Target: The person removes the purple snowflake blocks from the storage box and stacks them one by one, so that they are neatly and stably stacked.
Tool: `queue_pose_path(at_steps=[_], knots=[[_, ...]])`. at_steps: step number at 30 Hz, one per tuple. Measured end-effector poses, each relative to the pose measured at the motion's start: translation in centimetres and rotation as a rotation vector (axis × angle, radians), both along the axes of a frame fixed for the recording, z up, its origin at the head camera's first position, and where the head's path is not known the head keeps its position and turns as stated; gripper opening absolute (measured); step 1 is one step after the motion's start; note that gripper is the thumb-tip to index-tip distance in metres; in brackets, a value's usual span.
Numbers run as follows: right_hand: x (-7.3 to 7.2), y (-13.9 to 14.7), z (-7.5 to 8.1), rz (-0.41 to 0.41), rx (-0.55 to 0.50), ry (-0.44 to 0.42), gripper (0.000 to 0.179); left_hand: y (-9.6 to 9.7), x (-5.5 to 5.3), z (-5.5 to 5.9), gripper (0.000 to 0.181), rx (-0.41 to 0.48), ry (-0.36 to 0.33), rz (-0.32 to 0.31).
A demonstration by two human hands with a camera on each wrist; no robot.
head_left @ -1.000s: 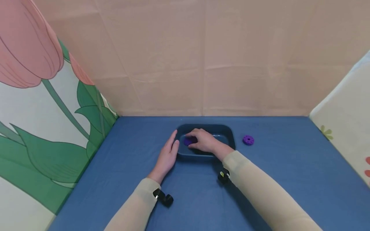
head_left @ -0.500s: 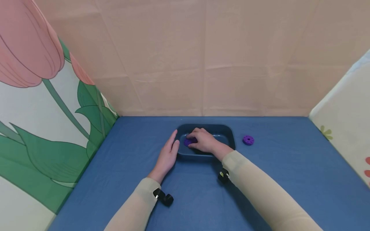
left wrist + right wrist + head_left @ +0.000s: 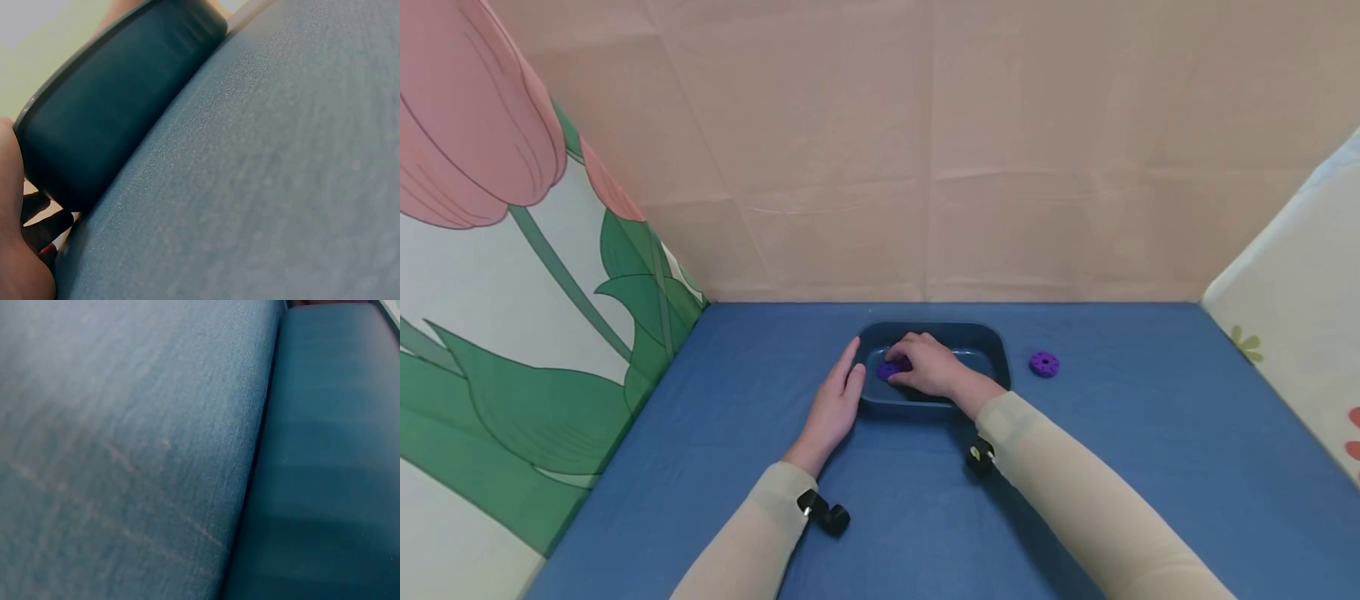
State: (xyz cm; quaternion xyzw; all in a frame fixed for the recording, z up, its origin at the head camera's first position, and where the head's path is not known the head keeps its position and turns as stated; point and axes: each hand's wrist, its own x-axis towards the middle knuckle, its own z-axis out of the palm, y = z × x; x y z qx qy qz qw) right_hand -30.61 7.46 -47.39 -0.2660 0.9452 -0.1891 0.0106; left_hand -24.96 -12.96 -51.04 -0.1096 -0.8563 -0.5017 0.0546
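Note:
A dark blue rectangular tray (image 3: pixel 977 335) with raised walls stands near the back of the table. My left hand (image 3: pixel 835 396) lies along its left wall, fingers straight; in the left wrist view the fingers (image 3: pixel 47 228) touch the end of the tray's wall (image 3: pixel 119 106). My right hand (image 3: pixel 928 367) reaches over the front rim and into the tray. Thumb and fingers pinch a purple disc (image 3: pixel 887 371) at the left inside, partly hidden by the hand. In the right wrist view only the tray's outer wall (image 3: pixel 325 444) shows, with the right hand out of sight.
A second purple disc (image 3: pixel 1044 364), round with a centre hole and small holes about it, lies on the blue tablecloth (image 3: pixel 1120 433) right of the tray. A beige curtain (image 3: pixel 925 167) rises behind the table. Patterned panels flank both sides.
The purple disc in the tray has tipped flatter under the right hand's fingers, showing more of its face. Both hands, the tray and the other disc stay in place.

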Motion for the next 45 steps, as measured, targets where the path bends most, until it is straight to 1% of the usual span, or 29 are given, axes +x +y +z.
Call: queue_pose_path(at_steps=[8,13,15,18,21,27,31,38,45], knots=[[-0.3,0.1,-0.2,-0.037,-0.065,-0.013,0.037,0.0,0.1,-0.1,0.047,-0.001,-0.001,0.005],[-0.4,0.1,-0.3,-0.060,-0.086,-0.018,0.039,0.0,0.2,-0.1,0.046,0.003,-0.004,0.004],[-0.3,0.1,-0.2,-0.070,-0.091,-0.015,0.039,0.0,0.2,-0.1,0.049,0.000,-0.002,0.003],[-0.2,0.3,0.2,-0.089,-0.096,0.010,0.039,0.1,0.2,0.2,0.055,-0.005,0.006,-0.003],[0.1,0.4,0.6,-0.111,-0.107,0.035,0.040,0.1,0.2,0.3,0.056,0.006,0.008,-0.007],[0.7,0.8,1.2,-0.173,-0.135,0.054,0.042,0.0,0.5,0.0,0.060,0.022,-0.022,-0.011],[1.0,1.4,1.8,-0.217,-0.171,0.065,0.042,0.0,0.5,0.1,0.063,0.026,-0.026,-0.010],[2.1,2.5,3.4,-0.237,-0.234,0.085,0.044,-0.6,0.4,0.4,0.059,0.014,-0.018,0.014],[3.9,4.7,5.0,-0.239,-0.300,0.056,0.043,-0.9,0.3,0.3,0.050,0.022,-0.010,0.009]])
